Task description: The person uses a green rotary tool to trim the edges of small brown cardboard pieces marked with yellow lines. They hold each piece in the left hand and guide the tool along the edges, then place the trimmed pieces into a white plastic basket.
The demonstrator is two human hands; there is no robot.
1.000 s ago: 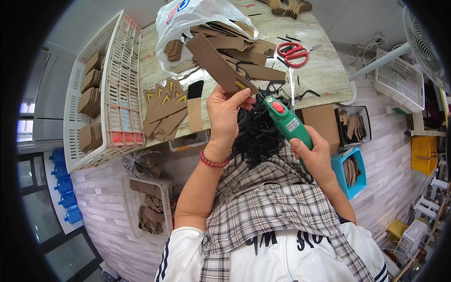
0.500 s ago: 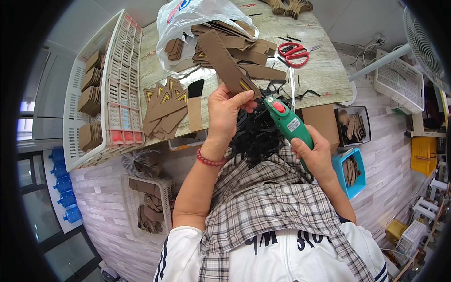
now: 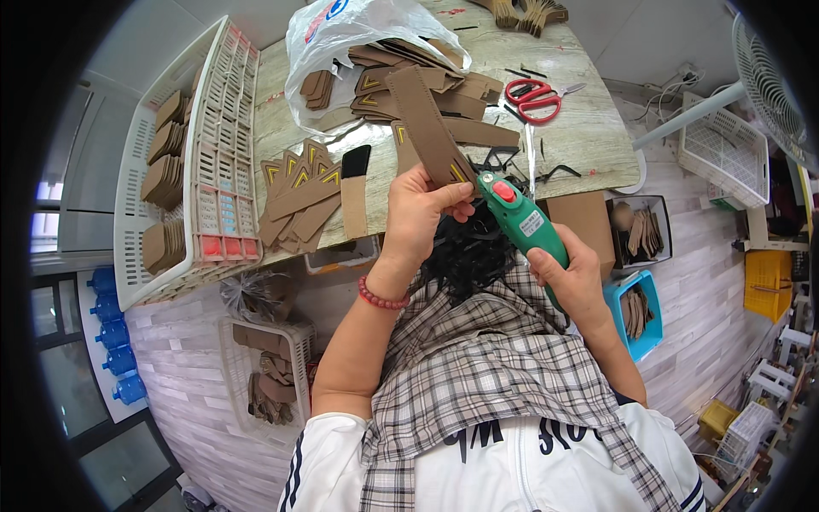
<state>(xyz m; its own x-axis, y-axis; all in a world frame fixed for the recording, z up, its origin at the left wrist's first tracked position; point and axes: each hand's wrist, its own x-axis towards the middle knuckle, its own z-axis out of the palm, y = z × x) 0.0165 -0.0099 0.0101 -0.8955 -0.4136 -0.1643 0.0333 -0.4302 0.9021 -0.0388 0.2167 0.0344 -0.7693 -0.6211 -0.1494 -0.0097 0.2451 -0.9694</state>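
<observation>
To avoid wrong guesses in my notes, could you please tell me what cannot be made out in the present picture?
All in the head view:
Tip of the green tool: too small to tell whether it touches the brown strip.
Most fingers of the right grip: hidden behind that tool.
Top of the white plastic bag: cut off by the upper edge.
Right part of the fan: lost at the dark lens rim.

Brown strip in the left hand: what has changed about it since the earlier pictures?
The brown strip has swung more upright, its far end moving right, and the left hand has shifted slightly right with it. Nothing was taken hold of or let go. The right hand, green tool and scissors stayed nearly put.
</observation>
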